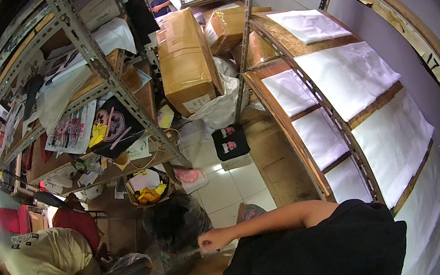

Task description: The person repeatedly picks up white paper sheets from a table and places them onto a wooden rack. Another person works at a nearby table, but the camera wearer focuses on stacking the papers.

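My right hand [214, 241] reaches across to the left from a black sleeve [310, 249]. Its fingers are curled closed, and whatever they may hold is hidden or too small to name. Just beyond it stands a clear plastic bag with dark contents [173, 221]. Another crumpled clear plastic bag [132, 270] lies to the left of the hand. Below the hand is a brown cardboard surface [209, 273], partly covered by my sleeve. My left hand does not show.
At left a person in a pale yellow shirt [50, 259] bends over beside a red chair [76, 221]. Metal racks flank the aisle, the right rack holding white sheet stacks [347, 76]. Large taped cartons [182, 57], a folded black cloth [231, 142] and a basket [149, 185] stand ahead.
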